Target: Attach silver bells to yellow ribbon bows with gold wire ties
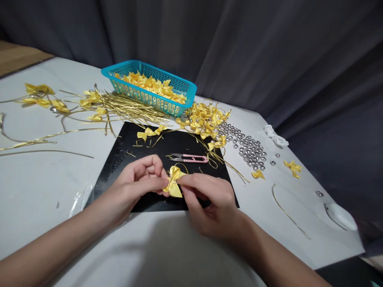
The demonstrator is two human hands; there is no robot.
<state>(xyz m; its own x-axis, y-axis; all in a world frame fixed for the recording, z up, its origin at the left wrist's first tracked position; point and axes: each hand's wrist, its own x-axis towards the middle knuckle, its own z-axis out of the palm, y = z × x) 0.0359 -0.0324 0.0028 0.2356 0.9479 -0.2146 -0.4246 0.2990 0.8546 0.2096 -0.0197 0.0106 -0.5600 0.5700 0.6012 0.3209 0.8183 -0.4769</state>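
Over the black mat (116, 159), a yellow ribbon bow (175, 181) is held between my two hands. My left hand (142, 179) pinches the bow's left side between thumb and fingers. From the other side, my right hand (209, 195) has its thumb and forefinger closed at the bow's middle; a thin gold cord loops up behind the bow, and the exact grip is hidden by the fingertips. Just beyond the hands lie pink-handled thread snips (194, 158), blades to the left. Two more yellow bows (146, 134) rest near the mat's far edge.
A blue basket (191, 89) of yellow bows stands at the back. Gold cords (131, 107) lie before it, beside a heap of corded bows (199, 115). Silver beads (251, 151) spread to the right, near a white computer mouse (341, 216). Loose cords and bows (38, 89) lie left.
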